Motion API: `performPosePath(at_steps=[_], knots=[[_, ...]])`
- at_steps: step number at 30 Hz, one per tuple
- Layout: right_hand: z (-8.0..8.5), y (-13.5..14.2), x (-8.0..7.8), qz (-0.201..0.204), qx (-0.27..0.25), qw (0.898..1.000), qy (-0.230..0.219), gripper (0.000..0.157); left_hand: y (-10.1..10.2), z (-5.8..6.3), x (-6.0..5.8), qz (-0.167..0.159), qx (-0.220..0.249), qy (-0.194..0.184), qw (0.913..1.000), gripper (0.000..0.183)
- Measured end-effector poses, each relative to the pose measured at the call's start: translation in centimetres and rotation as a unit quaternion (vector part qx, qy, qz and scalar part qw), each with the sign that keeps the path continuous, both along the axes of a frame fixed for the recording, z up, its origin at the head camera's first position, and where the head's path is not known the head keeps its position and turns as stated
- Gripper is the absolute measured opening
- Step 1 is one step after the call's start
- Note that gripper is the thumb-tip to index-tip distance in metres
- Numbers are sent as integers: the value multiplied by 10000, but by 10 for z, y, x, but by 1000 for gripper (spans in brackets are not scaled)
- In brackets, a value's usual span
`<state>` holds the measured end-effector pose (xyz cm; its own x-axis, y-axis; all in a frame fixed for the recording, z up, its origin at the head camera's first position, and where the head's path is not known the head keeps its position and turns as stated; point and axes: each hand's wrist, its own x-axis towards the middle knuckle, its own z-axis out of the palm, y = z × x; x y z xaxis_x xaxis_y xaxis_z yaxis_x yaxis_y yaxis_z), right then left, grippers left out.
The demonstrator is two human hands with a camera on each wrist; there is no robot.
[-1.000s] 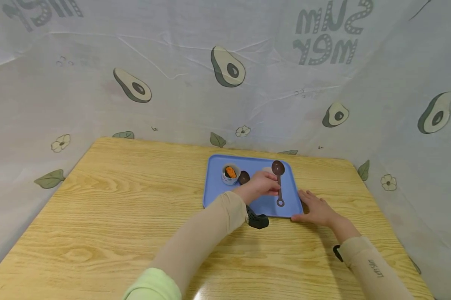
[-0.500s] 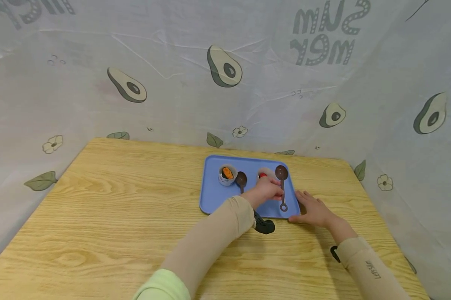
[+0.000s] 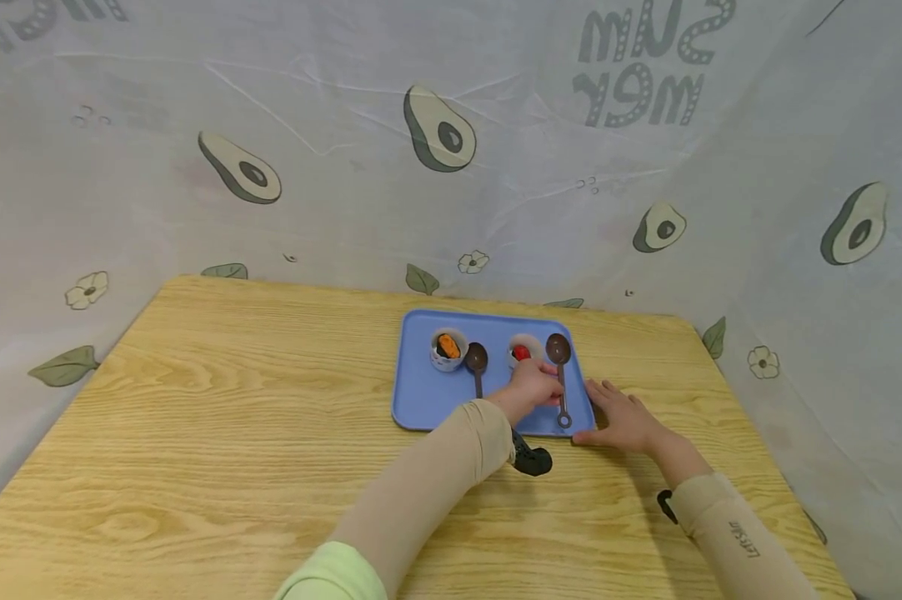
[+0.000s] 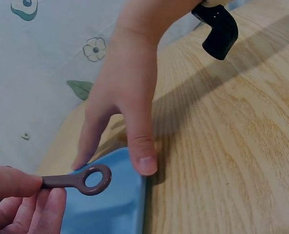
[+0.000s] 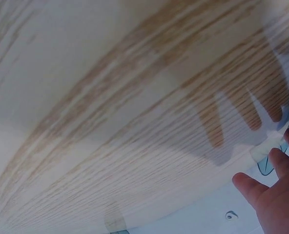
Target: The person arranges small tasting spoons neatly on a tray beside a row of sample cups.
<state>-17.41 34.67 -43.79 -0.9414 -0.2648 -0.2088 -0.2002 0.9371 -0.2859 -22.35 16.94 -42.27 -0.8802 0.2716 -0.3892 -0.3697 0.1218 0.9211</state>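
My left hand (image 3: pixel 533 386) pinches the handle of a brown spoon (image 3: pixel 558 350) between thumb and fingers, over the right side of a blue tray (image 3: pixel 428 408). In the left wrist view, the spoon's ring-shaped handle end (image 4: pixel 104 185) sticks out past the fingertips. Whether the spoon touches the tray cannot be told. My right hand (image 3: pixel 625 421) has its fingers spread and touches the tray's near right corner. Just left of the held spoon stands a small cup (image 3: pixel 532 340) with a red piece (image 3: pixel 522 353) in it, partly hidden by my left hand.
A second cup (image 3: pixel 447 363) on the tray's left holds an orange and black piece (image 3: pixel 448 347). Beside it lies another brown spoon (image 3: pixel 477 357), its handle partly covered by my left arm. The wooden table (image 3: pixel 218 417) meets a patterned cloth (image 3: pixel 331 192) at the back.
The held spoon has moved slightly right and nearer relative to the tray, away from the cup with the red piece, which now shows. The right hand stays at the tray corner.
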Motion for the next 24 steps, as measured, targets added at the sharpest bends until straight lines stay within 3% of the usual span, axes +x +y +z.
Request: performPosePath(at_steps=[7,24], knots=[[3,-4,1,16,-13,10000,-27,100,3,-9,-1,70,22,73,9999,19],[-2,1,-1,-22,-16,10000,23,100,6,-11,1,125,-101,197,9997,19]])
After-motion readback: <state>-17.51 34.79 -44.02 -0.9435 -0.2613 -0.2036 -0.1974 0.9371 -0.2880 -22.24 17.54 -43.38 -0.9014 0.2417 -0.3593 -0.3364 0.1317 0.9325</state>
